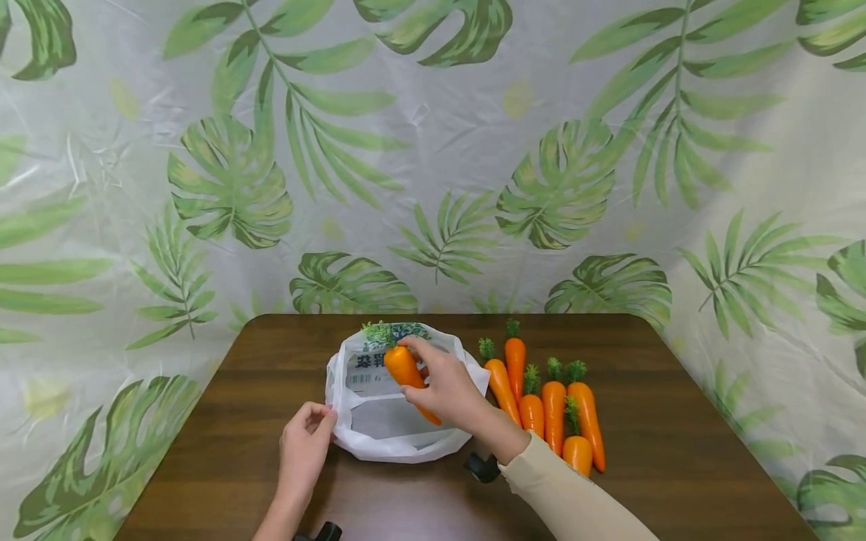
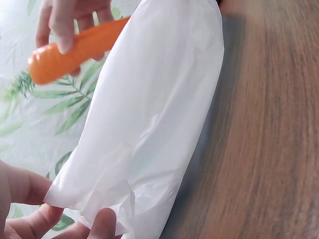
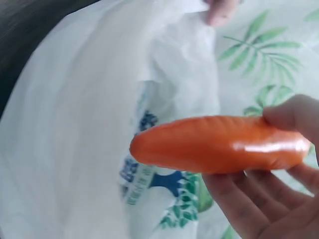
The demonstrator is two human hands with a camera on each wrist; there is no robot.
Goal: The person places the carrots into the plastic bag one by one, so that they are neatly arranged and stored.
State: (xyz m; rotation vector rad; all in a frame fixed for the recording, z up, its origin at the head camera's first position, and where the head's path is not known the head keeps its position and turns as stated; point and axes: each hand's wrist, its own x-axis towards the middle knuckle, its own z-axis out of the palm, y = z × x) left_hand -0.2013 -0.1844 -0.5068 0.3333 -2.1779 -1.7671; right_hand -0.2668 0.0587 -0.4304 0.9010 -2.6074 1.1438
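A white plastic bag [image 1: 382, 449] with dark printing stands with its mouth spread wide on the table. My left hand [image 1: 306, 443] pinches its rim at the near left; in the left wrist view, thumb and fingers are on a fold of the white plastic [image 2: 149, 109]. Over the bag's mouth, my right hand [image 1: 449, 387] grips an orange carrot [image 1: 404, 367] with a green leafy top. The carrot is tilted, its leafy end toward the far left. Seen from the right wrist, the carrot's [image 3: 214, 144] tapered tip points at the bag, thumb on one side and fingers on the other.
Several more carrots [image 1: 553, 413] with green tops lie on the brown wooden table [image 1: 649, 391], right of the bag and partly behind my right forearm. A leaf-patterned sheet [image 1: 446, 150] hangs behind the table's far edge.
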